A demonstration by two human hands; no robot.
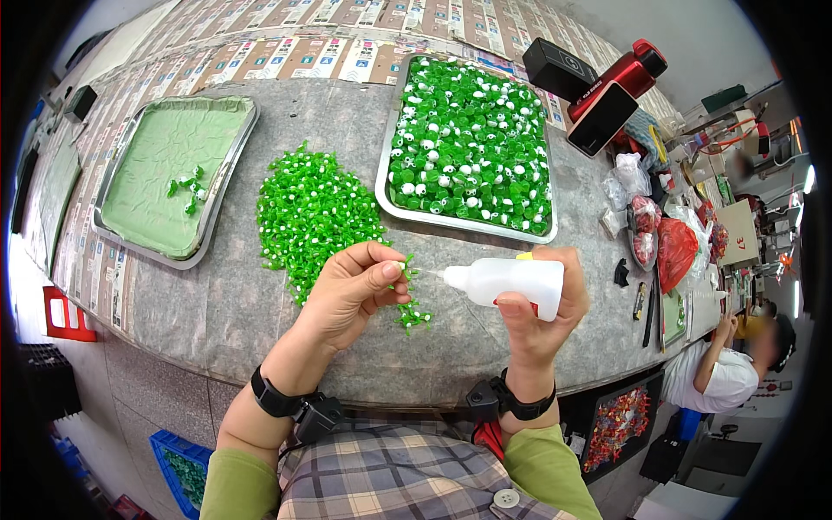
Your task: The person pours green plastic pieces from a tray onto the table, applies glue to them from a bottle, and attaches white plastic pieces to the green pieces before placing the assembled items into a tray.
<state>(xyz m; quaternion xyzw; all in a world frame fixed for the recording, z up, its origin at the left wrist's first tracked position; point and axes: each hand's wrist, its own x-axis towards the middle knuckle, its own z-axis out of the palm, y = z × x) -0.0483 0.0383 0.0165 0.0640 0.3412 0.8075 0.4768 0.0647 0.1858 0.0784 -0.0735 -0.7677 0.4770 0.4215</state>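
Note:
My right hand (546, 303) is closed around a white squeeze bottle (511, 284), tipped sideways with its thin nozzle pointing left. Between the thumb and fingers of my left hand (360, 282) is a small green plastic piece (407, 264) with a white spot. The nozzle tip comes up close to that piece; whether they touch I cannot tell. A few more green pieces (414, 317) lie on the table just below my fingers. Behind my left hand spreads a heap of the same green pieces (316, 208).
A metal tray (468, 227) full of green and white round parts stands behind my hands. At the left is a green-lined tray (143, 191) with a few pieces. A phone (602, 119), a red bottle (637, 69) and bags (676, 251) sit right; another person (724, 373) works beyond.

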